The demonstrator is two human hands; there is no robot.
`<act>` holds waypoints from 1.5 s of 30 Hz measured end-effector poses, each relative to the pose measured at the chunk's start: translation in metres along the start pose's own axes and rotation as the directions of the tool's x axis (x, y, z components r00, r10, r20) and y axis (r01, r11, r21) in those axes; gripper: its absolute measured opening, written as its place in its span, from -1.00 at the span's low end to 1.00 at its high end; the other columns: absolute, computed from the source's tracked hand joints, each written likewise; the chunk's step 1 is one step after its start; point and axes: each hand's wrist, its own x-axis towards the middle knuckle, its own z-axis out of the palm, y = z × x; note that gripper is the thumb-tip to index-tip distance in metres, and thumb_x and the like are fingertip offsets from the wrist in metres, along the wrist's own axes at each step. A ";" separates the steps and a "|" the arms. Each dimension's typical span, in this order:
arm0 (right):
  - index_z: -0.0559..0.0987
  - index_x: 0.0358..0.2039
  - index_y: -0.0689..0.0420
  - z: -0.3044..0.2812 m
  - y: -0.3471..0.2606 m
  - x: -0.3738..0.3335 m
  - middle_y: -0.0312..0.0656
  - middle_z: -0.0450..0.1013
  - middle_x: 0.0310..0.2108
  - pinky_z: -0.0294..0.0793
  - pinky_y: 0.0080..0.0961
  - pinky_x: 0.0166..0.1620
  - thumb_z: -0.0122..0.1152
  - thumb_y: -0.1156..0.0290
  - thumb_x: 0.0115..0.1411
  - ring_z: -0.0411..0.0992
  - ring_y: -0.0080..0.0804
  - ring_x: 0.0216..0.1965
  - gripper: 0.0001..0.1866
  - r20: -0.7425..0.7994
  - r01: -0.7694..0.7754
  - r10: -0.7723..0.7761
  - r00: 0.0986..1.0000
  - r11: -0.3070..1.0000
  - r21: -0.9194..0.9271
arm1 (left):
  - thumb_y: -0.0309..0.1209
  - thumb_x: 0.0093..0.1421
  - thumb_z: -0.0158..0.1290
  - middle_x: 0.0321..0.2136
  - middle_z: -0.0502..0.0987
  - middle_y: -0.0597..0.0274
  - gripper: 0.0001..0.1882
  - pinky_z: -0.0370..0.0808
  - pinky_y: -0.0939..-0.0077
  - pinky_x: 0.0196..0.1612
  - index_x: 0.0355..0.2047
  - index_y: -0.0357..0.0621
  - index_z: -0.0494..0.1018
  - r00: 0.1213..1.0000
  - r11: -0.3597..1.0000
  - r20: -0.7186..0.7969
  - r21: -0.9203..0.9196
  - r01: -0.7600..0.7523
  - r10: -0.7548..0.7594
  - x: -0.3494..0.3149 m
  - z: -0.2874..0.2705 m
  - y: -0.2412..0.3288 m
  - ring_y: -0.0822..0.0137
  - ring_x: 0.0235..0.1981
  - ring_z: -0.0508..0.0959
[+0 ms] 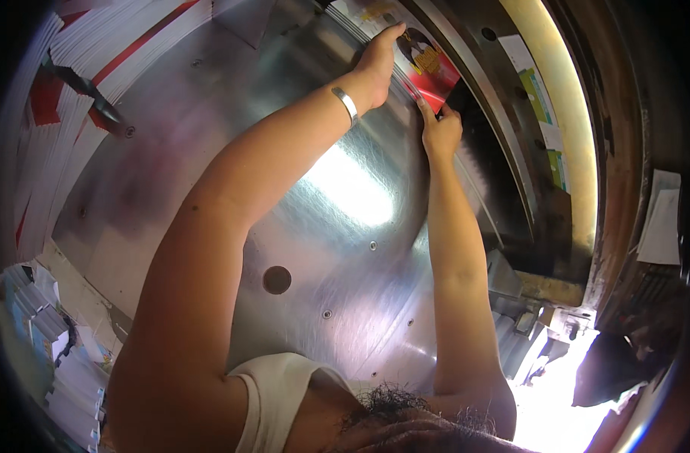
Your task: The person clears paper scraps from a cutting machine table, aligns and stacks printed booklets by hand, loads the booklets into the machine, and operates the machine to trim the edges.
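A stack of printed sheets (440,74), glossy red with a dark figure and yellow lettering on top, lies at the far side of a metal table. My left hand (376,66) rests along the stack's left edge, held fairly straight, its thumb reaching onto the top; the other fingers are mostly hidden. A silver bracelet (345,106) circles that wrist. At the stack's near corner, my right hand (442,131) has its thumb against the edge and its fingers curled around the corner.
The scratched metal table (345,279) has small screws and a round dark disc (277,280). Tall piles of white and red paper (126,45) stand at left, with more stacked printed pieces (47,325) below. A curved-looking machine bar (567,113) borders the right. Bright light glares at lower right.
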 end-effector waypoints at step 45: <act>0.55 0.09 0.13 -0.509 0.281 -0.279 -0.02 0.53 0.03 0.45 -0.09 0.10 0.32 0.03 0.12 0.47 -0.02 0.08 -0.40 -0.420 -0.568 0.401 0.814 0.702 -0.430 | 0.08 0.24 0.08 0.44 -0.09 -0.24 -0.07 -0.30 -0.11 0.45 0.43 -0.20 0.02 0.880 -0.691 0.421 0.570 -0.445 -0.220 -0.245 -0.065 -0.078 -0.10 0.48 -0.14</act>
